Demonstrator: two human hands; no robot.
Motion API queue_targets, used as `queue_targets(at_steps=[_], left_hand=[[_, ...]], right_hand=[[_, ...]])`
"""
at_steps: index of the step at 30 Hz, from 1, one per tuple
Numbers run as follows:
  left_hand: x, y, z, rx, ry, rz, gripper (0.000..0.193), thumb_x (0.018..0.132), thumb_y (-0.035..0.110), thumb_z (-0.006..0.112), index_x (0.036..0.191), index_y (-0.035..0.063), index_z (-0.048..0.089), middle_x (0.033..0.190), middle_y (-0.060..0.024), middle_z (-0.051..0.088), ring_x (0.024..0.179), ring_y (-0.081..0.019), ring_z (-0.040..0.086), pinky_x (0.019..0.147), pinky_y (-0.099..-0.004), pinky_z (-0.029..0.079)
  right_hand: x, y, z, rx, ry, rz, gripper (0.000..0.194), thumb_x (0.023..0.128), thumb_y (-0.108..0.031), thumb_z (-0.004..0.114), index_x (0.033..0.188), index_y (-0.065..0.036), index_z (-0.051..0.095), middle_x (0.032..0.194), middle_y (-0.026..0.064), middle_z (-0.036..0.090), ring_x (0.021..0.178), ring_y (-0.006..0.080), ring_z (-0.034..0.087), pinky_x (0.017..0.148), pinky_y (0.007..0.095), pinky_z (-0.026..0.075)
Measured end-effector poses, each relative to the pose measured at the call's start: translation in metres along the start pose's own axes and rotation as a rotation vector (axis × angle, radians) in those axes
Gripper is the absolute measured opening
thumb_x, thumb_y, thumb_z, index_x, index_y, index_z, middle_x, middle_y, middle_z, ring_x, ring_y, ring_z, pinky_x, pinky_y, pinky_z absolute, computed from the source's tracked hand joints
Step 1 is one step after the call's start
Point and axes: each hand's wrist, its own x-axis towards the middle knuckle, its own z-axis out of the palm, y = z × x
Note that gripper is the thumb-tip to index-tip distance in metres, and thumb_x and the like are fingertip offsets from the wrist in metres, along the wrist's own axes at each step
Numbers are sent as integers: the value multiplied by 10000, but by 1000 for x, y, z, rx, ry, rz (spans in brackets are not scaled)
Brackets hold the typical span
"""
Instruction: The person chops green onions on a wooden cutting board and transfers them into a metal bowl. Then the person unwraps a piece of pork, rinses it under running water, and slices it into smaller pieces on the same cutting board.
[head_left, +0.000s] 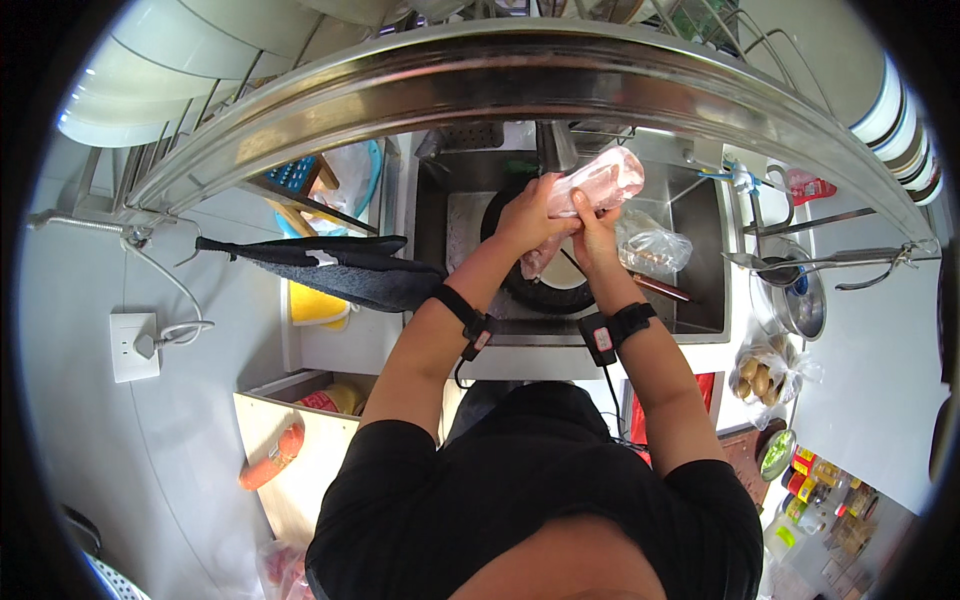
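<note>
A long piece of raw pink meat (600, 184) is held in both hands over a stainless-steel sink (694, 225), just below the faucet (555, 146). My left hand (529, 215) grips its left side, and my right hand (596, 232) holds it from below and the right, with the thumb or a finger on top. The meat's lower end hangs between the wrists. Under it in the basin lies a round black pan (517, 289) with a pale inside and a brown handle (660, 287). A clear plastic bag (652, 244) rests at the basin's right.
A metal rack rail (525, 71) curves across above the sink, with white bowls (165, 82) at its left. A dark towel (337, 274) hangs left of the sink. At the right are hanging utensils (825, 260), a metal bowl (810, 315) and bagged potatoes (757, 379). A cabinet drawer (300, 442) stands open.
</note>
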Motion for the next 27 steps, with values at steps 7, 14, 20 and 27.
queue_targets(at_steps=[7, 14, 20, 27], left_hand=[[31, -16, 13, -251, -45, 40, 854, 627, 273, 787, 1318, 61, 331, 1258, -138, 472, 1141, -249, 491, 928, -338, 406], [14, -55, 16, -864, -55, 6, 802, 661, 78, 753, 1332, 74, 313, 1227, -41, 487, 1144, -183, 469, 946, -319, 392], [-1, -57, 33, -1224, 89, -159, 601, 739, 28, 652, 1277, 103, 396, 1157, -25, 528, 1016, -169, 555, 786, -289, 487], [9, -61, 35, -1609, 219, -134, 505, 809, 100, 647, 1250, 167, 411, 1127, -15, 545, 1004, -167, 555, 829, -325, 486]], right_hand=[[-16, 9, -2, -143, -88, -61, 713, 813, -152, 672, 1340, -59, 202, 1253, 87, 399, 1135, 177, 419, 967, 320, 344], [5, 7, 15, -765, -240, -566, 516, 842, -276, 581, 1244, 12, 436, 1265, 191, 457, 1157, 316, 449, 978, 386, 341], [21, -1, 34, -1281, -457, -599, 517, 797, -293, 611, 1224, -46, 459, 1253, 173, 467, 1145, 359, 433, 942, 425, 365], [11, -31, 3, -1585, -512, -342, 773, 730, -340, 697, 1349, -65, 324, 1286, 212, 446, 1166, 357, 454, 939, 409, 397]])
